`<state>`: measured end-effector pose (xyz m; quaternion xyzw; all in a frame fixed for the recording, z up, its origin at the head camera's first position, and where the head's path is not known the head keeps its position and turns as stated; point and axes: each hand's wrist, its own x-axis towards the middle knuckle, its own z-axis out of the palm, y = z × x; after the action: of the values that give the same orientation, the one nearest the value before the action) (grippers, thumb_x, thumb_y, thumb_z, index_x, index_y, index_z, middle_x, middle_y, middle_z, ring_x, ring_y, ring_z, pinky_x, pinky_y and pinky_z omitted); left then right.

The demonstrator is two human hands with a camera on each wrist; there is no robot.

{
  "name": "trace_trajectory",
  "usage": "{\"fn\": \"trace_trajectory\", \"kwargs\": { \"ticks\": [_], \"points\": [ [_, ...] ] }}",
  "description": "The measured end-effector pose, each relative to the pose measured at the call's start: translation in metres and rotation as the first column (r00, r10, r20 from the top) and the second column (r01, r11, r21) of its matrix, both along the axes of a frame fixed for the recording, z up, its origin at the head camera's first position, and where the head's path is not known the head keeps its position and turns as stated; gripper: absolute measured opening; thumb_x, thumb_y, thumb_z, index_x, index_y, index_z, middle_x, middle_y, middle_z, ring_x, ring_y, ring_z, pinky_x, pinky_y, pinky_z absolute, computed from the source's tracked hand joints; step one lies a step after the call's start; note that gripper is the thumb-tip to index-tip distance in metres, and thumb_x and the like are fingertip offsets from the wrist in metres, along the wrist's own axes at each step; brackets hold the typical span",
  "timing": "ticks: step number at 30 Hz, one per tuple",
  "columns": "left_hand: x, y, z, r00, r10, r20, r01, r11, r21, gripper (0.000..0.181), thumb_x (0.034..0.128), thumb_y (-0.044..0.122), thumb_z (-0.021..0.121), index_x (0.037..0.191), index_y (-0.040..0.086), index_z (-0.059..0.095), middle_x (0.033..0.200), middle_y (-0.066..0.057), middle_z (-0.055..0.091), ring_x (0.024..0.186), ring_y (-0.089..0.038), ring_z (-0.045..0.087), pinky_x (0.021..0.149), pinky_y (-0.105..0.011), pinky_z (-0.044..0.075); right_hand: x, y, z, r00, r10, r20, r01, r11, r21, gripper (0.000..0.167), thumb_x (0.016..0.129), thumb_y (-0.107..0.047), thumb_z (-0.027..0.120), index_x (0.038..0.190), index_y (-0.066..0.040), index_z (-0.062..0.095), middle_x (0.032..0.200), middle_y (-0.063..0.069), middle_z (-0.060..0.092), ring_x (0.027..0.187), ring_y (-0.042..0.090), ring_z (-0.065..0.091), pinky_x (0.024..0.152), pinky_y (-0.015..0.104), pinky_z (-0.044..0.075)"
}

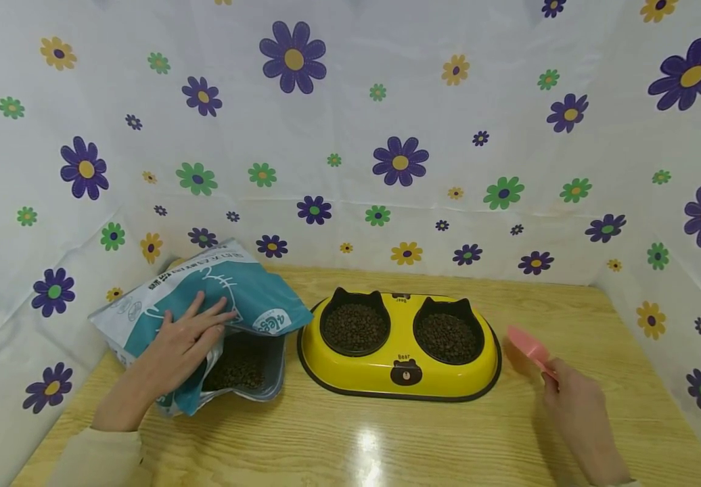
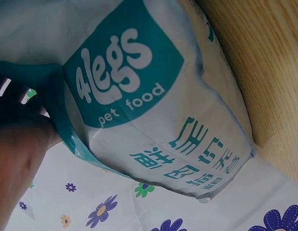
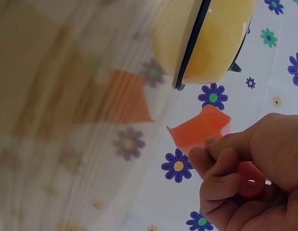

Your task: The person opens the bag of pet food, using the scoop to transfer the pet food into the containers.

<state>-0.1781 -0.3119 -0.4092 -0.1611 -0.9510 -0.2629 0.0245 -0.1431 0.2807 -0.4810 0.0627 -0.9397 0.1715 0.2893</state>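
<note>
A teal and white pet food bag (image 1: 229,284) lies tilted at the left, its top folded over and its printed side filling the left wrist view. My left hand (image 1: 183,341) rests on it with fingers stretched out. Beneath the flap, the bag's mouth shows brown kibble (image 1: 237,372). In my right hand (image 1: 578,406) I grip the handle of a pink scoop (image 1: 528,346), held just above the table to the right of the yellow double bowl stand (image 1: 350,368). Both black cat-eared bowls, the left bowl (image 1: 340,301) and the right bowl (image 1: 448,310), hold kibble.
The light wood table (image 1: 302,439) carries everything. White cloth (image 1: 338,122) printed with flowers rises behind it and at both sides. The bag stands close to the left cloth, and its corner reaches the stand's left end.
</note>
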Motion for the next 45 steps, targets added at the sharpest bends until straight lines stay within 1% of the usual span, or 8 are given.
{"fn": "trace_trajectory", "kwargs": {
  "ticks": [3,6,10,13,21,32,40,45],
  "points": [
    [0.0,0.0,0.0,1.0,0.0,0.007,0.0,1.0,-0.005,0.044,0.1116,0.034,0.04,0.147,0.015,0.058,0.164,-0.019,0.036,0.156,-0.052,0.01,0.109,-0.088,-0.003,0.001,0.003,0.0,1.0,-0.011,0.028,0.01,1.0,0.02,0.021,0.076,0.013,0.071,0.068,0.0,0.056,0.052,0.002,0.043,0.05,0.013,0.031,0.045,0.028,0.026],
    [0.001,-0.001,0.0,1.0,-0.004,0.009,0.004,1.0,-0.007,0.043,0.1114,0.034,0.041,0.147,0.015,0.058,0.164,-0.019,0.036,0.156,-0.052,0.01,0.109,-0.088,-0.003,0.003,0.005,0.003,0.992,-0.026,0.126,0.023,0.999,0.026,0.028,0.08,0.01,0.07,0.064,-0.003,0.051,0.053,0.0,0.04,0.051,0.013,0.033,0.047,0.027,0.027],
    [0.001,-0.001,-0.002,1.0,-0.01,0.001,0.01,1.0,-0.002,0.042,0.1106,0.033,0.044,0.146,0.016,0.06,0.163,-0.019,0.038,0.156,-0.052,0.01,0.109,-0.088,-0.003,0.004,0.006,0.009,0.951,-0.041,0.307,0.033,0.999,0.031,0.034,0.088,0.002,0.071,0.063,-0.007,0.049,0.056,-0.002,0.037,0.054,0.014,0.034,0.049,0.025,0.026],
    [0.002,-0.001,-0.002,1.0,-0.013,0.001,0.013,1.0,0.005,0.041,0.1102,0.033,0.045,0.144,0.016,0.061,0.162,-0.02,0.04,0.156,-0.052,0.01,0.109,-0.088,-0.004,0.004,0.005,0.012,0.93,-0.032,0.367,0.016,0.999,0.047,0.034,0.089,-0.002,0.072,0.064,-0.008,0.049,0.056,-0.003,0.037,0.054,0.014,0.035,0.049,0.024,0.025],
    [0.001,0.0,-0.002,1.0,-0.013,-0.007,0.013,1.0,0.015,0.041,0.1102,0.033,0.046,0.143,0.016,0.062,0.16,-0.02,0.042,0.157,-0.051,0.011,0.109,-0.088,-0.003,0.003,0.004,0.012,0.902,-0.053,0.428,0.02,0.997,0.08,0.036,0.089,-0.004,0.07,0.063,-0.01,0.046,0.057,-0.002,0.037,0.055,0.016,0.037,0.05,0.028,0.028],
    [0.003,0.0,-0.002,1.0,-0.01,-0.01,0.011,1.0,0.018,0.04,0.1104,0.032,0.045,0.143,0.016,0.062,0.16,-0.02,0.042,0.157,-0.051,0.011,0.11,-0.088,-0.003,0.007,0.005,0.011,0.901,-0.066,0.428,0.041,0.997,0.066,0.026,0.089,-0.008,0.07,0.07,-0.01,0.054,0.058,-0.001,0.039,0.057,0.018,0.04,0.049,0.032,0.032],
    [0.002,0.0,-0.001,1.0,-0.009,-0.021,0.009,1.0,0.016,0.04,0.1105,0.032,0.045,0.143,0.016,0.062,0.16,-0.02,0.043,0.157,-0.051,0.012,0.109,-0.088,-0.003,0.005,0.006,0.012,0.825,-0.063,0.562,0.06,0.998,0.023,0.012,0.089,-0.009,0.073,0.086,-0.004,0.062,0.062,0.0,0.044,0.057,0.017,0.041,0.049,0.03,0.032],
    [0.005,0.001,-0.001,1.0,-0.002,-0.015,0.002,1.0,-0.003,0.04,0.1101,0.034,0.046,0.142,0.017,0.063,0.159,-0.019,0.044,0.156,-0.052,0.012,0.109,-0.088,-0.002,0.004,0.006,0.012,0.825,-0.058,0.562,0.052,0.998,0.026,0.014,0.087,-0.01,0.076,0.085,-0.006,0.062,0.062,0.0,0.047,0.058,0.018,0.043,0.049,0.032,0.034]
  ]
}}
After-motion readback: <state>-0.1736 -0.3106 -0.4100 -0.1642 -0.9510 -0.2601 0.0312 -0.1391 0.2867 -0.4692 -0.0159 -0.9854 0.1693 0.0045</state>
